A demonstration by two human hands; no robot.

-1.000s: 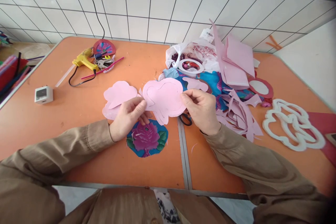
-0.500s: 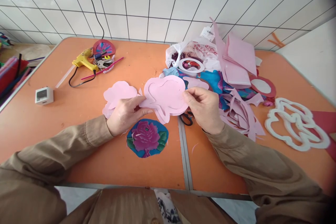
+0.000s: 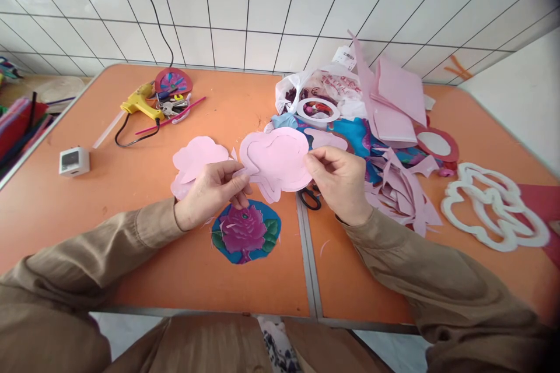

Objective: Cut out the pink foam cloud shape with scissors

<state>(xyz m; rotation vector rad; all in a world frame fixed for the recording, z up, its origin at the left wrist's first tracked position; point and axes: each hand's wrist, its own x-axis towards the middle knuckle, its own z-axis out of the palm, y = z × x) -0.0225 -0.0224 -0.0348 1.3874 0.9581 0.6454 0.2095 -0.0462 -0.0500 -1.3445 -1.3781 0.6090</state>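
Between both hands a pink cut-out [image 3: 280, 157] with a rounded, lobed outline is held just above the table; a smaller outline shows inside its edge. My left hand [image 3: 214, 189] pinches its left end between thumb and fingers. At the right edge, my right hand [image 3: 339, 178] grips it with thumb and forefinger. Behind my left hand lies another pink lobed piece [image 3: 199, 157]. Below the held piece rests a rounded blue fabric cut-out with a purple rose [image 3: 245, 230]. Black scissor handles [image 3: 310, 198] peek out beside my right hand, the rest hidden.
Pink scraps [image 3: 405, 192], folded pink sheets [image 3: 398, 99] and a white plastic bag [image 3: 324, 90] pile up at back right. White lobed frames [image 3: 494, 207] lie far right. At left are a yellow glue gun [image 3: 142, 102] and a small white box [image 3: 74, 161].
The fingers of my left hand have shifted on the pink cut-out's left end, which now looks folded over. My right hand keeps its hold almost unmoved.
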